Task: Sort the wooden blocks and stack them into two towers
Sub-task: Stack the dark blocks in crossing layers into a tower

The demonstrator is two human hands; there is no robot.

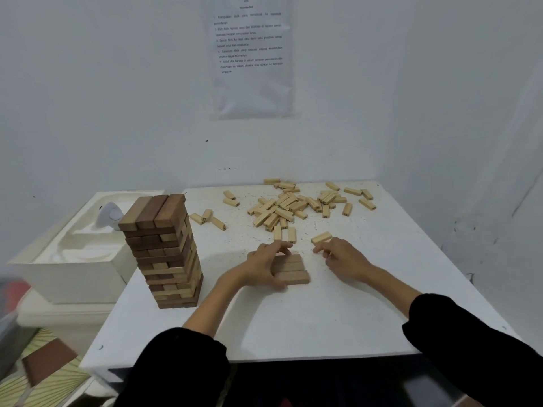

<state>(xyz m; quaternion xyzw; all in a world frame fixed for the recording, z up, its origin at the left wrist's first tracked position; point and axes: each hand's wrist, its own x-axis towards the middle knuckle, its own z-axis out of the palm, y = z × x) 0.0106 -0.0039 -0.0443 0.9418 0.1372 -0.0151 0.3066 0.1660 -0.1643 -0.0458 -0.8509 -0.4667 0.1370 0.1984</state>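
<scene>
- The left hand (pixel 263 267) lies over the low stack (pixel 293 273) of tan blocks at the middle of the white surface (pixel 293 324). Its fingers (pixel 282 245) reach across the far edge of the stack and its thumb curls against the near left corner, so it grips the stack from the left side.
- The low stack is only a few blocks high, and its top blocks lie side by side with their long sides running left to right.
- The right hand (pixel 342 259) is just to the right of the low stack and holds nothing. Its fingers are loosely curled, and the forefinger is stretched toward a single block (pixel 321 238).
- That single block lies flat just beyond the forefinger's tip; I cannot tell whether the two touch.
- The tall tower (pixel 167 251) stands upright near the left edge of the surface, well apart from both hands. It has three brown blocks across its top and mixed dark and pale layers below.
- The loose pile (pixel 289 207) of pale blocks lies scattered across the far part of the surface, beyond both hands. A few strays (pixel 207 218) lie between it and the tower.
- Black sleeves (pixel 470 342) cover both forearms from the elbow down.
- A white box (pixel 73 268) sits left of the surface, behind the tower.
- A printed sheet (pixel 252 57) hangs on the wall above.
</scene>
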